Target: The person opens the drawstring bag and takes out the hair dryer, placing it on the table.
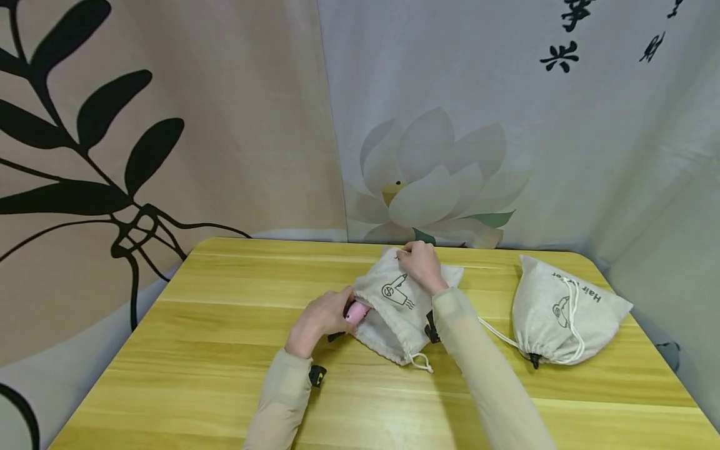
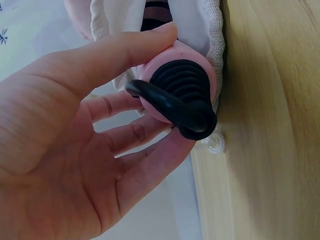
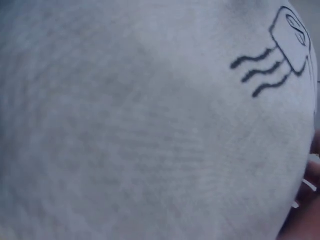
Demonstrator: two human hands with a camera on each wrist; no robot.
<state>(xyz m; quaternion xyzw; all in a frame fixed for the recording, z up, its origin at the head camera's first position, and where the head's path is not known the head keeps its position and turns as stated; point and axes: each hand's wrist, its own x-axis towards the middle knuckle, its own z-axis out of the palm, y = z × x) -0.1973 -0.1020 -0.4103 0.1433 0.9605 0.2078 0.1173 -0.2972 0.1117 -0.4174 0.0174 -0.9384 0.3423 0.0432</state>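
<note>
A light grey drawstring bag [image 1: 388, 322] with a printed hair dryer drawing lies at the table's middle, its mouth open toward the near left. At that mouth my left hand [image 1: 329, 312] holds the pink handle of a hair dryer [image 1: 357, 312]. Its black ribbed cord end and hanging loop point out of the bag in the left wrist view, thumb on one side and fingers round the other; the rest is hidden inside the cloth. My right hand [image 1: 422, 267] grips the bag's far end with curled fingers. Bag cloth fills most of the right wrist view.
A second, full drawstring bag [image 1: 568, 315], marked "Hair", stands at the right with its cord drawn tight at a black toggle [image 1: 534, 359]. The wooden table [image 1: 225, 350] ends at a printed curtain [image 1: 270, 125] behind.
</note>
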